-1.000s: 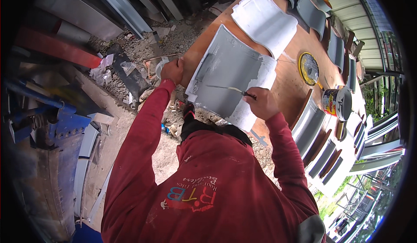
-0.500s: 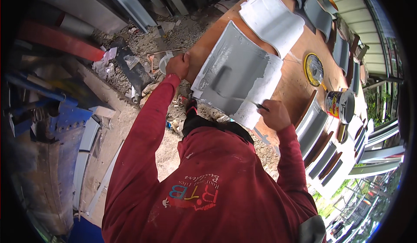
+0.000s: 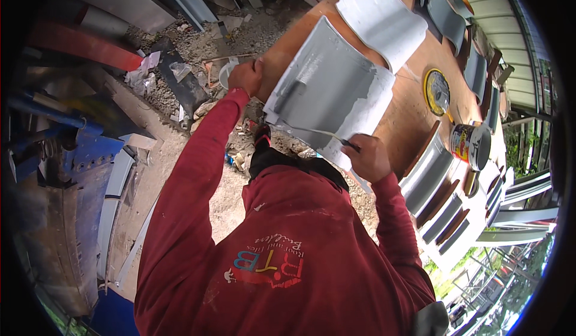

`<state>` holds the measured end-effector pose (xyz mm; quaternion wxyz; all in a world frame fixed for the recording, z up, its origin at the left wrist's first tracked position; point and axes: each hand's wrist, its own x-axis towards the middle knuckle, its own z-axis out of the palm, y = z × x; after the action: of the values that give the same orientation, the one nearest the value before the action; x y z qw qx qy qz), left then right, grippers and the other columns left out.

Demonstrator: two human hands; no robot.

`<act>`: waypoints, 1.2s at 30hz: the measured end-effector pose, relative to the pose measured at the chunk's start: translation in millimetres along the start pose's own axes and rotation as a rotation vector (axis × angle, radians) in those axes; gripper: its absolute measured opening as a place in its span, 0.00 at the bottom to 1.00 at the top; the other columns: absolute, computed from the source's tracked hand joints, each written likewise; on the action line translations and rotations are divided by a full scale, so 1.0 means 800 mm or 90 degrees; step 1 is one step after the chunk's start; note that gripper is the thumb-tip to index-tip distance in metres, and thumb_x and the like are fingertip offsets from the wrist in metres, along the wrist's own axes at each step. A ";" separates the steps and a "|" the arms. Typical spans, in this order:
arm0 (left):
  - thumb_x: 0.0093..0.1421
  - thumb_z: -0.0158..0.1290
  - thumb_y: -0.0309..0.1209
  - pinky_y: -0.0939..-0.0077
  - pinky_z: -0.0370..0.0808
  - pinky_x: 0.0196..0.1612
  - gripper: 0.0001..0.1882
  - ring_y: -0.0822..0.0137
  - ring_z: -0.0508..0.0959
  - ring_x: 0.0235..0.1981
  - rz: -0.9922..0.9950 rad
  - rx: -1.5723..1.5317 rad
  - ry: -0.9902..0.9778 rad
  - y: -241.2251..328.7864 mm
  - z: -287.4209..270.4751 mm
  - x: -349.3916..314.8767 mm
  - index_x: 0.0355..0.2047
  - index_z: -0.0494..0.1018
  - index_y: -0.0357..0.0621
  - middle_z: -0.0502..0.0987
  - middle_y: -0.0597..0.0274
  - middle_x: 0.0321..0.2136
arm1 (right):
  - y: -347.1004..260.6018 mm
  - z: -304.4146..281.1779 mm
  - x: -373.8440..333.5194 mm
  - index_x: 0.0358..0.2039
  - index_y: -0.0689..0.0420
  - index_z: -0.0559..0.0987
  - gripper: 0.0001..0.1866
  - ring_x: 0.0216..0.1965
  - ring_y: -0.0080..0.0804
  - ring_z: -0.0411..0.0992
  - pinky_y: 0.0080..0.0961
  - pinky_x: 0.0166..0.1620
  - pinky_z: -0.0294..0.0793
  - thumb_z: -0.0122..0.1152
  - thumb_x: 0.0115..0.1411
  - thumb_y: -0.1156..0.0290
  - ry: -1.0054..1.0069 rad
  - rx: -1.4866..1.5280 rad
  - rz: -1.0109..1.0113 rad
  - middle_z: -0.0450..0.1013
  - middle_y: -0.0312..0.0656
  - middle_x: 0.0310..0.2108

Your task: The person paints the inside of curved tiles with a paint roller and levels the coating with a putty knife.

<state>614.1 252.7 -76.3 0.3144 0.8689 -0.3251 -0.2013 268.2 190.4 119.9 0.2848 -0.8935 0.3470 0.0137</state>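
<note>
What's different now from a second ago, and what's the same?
The right hand first moved the paint roller rightward, then swept it back left over the partly gray roof tile. I see nothing newly taken hold of or let go. The left hand stays closed by the edge of the wooden board; the paint bucket and yellow-rimmed lid stay put.

Tiles (image 3: pixel 339 78), lid (image 3: pixel 437 91) on brown board (image 3: pixel 409 108)

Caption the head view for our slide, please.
Right hand holding a paint roller over a partly grey, curved tile; left hand beside a pale container.
</note>
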 end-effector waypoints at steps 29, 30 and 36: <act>0.70 0.40 0.57 0.43 0.75 0.48 0.30 0.36 0.81 0.43 -0.001 -0.007 -0.019 -0.009 0.003 0.001 0.44 0.82 0.47 0.83 0.40 0.37 | 0.009 -0.107 -0.072 0.27 0.57 0.79 0.10 0.33 0.57 0.77 0.50 0.38 0.74 0.67 0.55 0.64 -0.146 -0.222 0.152 0.77 0.50 0.26; 0.70 0.40 0.57 0.43 0.75 0.48 0.30 0.36 0.81 0.43 -0.008 0.005 -0.025 -0.003 0.002 0.002 0.44 0.82 0.47 0.83 0.40 0.38 | -0.005 -0.124 -0.076 0.27 0.57 0.79 0.10 0.33 0.57 0.77 0.50 0.38 0.74 0.67 0.55 0.64 -0.147 -0.222 0.152 0.77 0.50 0.26; 0.71 0.40 0.56 0.43 0.75 0.47 0.29 0.36 0.80 0.43 0.016 -0.007 -0.014 -0.011 0.007 0.003 0.44 0.82 0.46 0.82 0.40 0.38 | 0.014 -0.059 -0.023 0.27 0.58 0.79 0.13 0.33 0.57 0.75 0.50 0.38 0.72 0.66 0.58 0.62 -0.072 -0.210 0.089 0.76 0.52 0.27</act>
<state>616.4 254.3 -86.9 0.3182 0.8608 -0.3380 -0.2085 238.8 170.7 157.5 0.1521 -0.8996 0.3846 0.1404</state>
